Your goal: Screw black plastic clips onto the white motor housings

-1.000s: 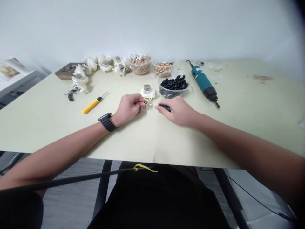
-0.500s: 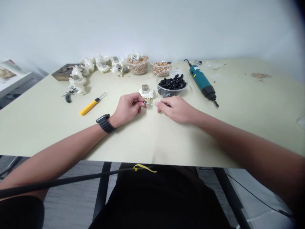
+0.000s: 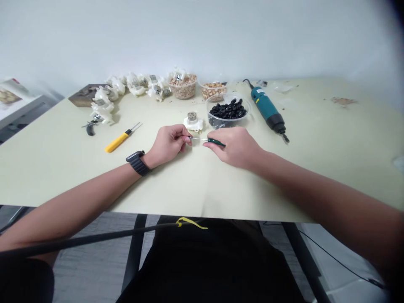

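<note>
My right hand (image 3: 238, 145) is closed round the dark green handle of a screwdriver (image 3: 217, 142). Its thin metal shaft points left to my left hand (image 3: 170, 143), whose thumb and fingers pinch a small dark piece (image 3: 190, 138) at the shaft's tip; what that piece is cannot be made out. Just behind the hands stands a white plastic part (image 3: 193, 123) with a round grey-brown top. A clear bowl of black pieces (image 3: 229, 110) sits behind my right hand. To the left lies a yellow-handled tool (image 3: 117, 142) with two thin metal prongs.
White plastic assemblies (image 3: 136, 84) line the back left, by a dark wooden box (image 3: 82, 96). Two tubs of small tan pieces (image 3: 183, 88) are at the back. A teal power screwdriver (image 3: 267, 107) lies at the right. A black cable with a yellow tie (image 3: 184, 222) crosses below the table edge.
The fingers of my right hand have shifted on the screwdriver, so more of its green handle shows. My left hand has barely moved.
</note>
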`<state>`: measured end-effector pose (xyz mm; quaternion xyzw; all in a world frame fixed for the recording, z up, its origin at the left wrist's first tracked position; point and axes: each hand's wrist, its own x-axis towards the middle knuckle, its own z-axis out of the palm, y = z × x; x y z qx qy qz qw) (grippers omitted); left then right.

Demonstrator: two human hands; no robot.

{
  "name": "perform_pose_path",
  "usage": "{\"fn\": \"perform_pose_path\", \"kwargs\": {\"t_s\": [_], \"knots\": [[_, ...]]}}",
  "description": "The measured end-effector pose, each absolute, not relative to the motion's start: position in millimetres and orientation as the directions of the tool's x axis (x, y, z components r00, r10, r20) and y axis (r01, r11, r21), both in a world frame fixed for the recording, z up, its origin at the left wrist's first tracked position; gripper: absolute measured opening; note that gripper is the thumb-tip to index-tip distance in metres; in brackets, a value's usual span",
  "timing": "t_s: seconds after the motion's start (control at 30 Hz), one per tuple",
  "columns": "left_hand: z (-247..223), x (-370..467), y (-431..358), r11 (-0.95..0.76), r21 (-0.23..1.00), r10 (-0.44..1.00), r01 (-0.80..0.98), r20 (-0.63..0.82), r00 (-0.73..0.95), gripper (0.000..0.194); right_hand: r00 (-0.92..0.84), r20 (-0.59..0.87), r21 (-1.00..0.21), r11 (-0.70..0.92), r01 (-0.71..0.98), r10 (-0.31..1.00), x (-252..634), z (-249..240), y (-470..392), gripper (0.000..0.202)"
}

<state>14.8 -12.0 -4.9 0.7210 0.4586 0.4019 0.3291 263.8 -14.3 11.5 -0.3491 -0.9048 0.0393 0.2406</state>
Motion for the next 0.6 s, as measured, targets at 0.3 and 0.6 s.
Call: {"fn": "perform_pose_path", "kwargs": {"t_s": [0.3,0.6], "knots": [[-4.3,17.7,-11.5,-0.351,0.865,0.931,0.360,0.280,0.236,0.008,-0.521,0.184,-0.581,0.520,0.626,0.834,255.9,15.9,-15.0,0.047],[0.0,16.0,-15.1,-0.326,0.883,0.936,0.338,0.252,0.247,0.012,-0.679,0.431,-0.142,0.788,0.600,0.594,264.4,6.7,-14.4,0.030]]}}
